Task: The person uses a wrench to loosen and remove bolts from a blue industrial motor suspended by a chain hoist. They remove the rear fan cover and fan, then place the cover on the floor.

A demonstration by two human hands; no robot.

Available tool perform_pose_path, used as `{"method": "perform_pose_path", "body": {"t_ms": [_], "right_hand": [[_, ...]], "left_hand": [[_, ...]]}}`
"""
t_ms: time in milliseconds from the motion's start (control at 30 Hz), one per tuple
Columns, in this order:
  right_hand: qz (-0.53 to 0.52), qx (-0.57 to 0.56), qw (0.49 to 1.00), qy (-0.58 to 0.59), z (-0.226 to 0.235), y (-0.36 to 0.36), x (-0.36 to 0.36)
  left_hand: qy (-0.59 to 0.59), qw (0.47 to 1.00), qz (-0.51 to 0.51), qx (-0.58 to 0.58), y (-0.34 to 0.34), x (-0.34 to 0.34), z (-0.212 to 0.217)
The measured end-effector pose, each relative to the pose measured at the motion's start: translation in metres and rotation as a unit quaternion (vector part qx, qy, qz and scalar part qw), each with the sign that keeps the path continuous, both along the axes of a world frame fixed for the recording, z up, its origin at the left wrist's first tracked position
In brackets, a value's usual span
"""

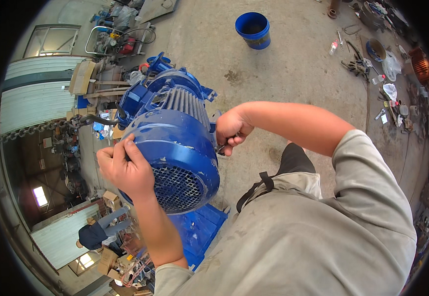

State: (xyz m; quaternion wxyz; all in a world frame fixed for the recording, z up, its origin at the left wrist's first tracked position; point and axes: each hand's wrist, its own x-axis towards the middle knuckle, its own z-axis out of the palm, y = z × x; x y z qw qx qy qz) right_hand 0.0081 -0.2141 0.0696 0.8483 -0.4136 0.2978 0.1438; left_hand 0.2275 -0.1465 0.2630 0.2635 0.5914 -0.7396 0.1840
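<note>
A large blue electric motor [172, 113] with a ribbed grey body stands in front of me. Its blue fan cover [175, 148], with a mesh grille at the end, faces me. My left hand [125, 167] rests on the cover's left rim, fingers curled over the edge. My right hand [232, 129] is at the cover's right side, closed around a small metal tool [221, 147] pressed against the cover. The tool's tip is hidden by my fingers and the cover.
A blue bucket [253, 29] stands on the concrete floor beyond the motor. Tools, bottles and scrap [382, 74] lie scattered at the right. A chain [37, 129] and machine parts are at the left. Another person [98, 232] crouches at the lower left.
</note>
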Motion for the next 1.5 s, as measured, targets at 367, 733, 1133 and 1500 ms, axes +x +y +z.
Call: {"method": "perform_pose_path", "body": {"t_ms": [367, 733, 1133, 1500], "right_hand": [[0.154, 0.001, 0.988, 0.006, 0.006, -0.046, 0.017], [0.120, -0.174, 0.977, 0.025, 0.014, -0.013, 0.020], [-0.543, -0.367, 0.753, 0.048, -0.044, 0.163, 0.069], [-0.634, -0.162, 0.750, -0.098, -0.088, 0.165, 0.053]], "left_hand": [[-0.047, 0.998, -0.017, -0.045, -0.003, -0.002, 0.000], [-0.082, 0.994, 0.032, -0.066, -0.006, -0.009, -0.001], [-0.104, 0.991, 0.057, -0.063, -0.014, -0.016, -0.011], [-0.074, 0.993, 0.088, -0.025, -0.011, -0.036, -0.002]]}}
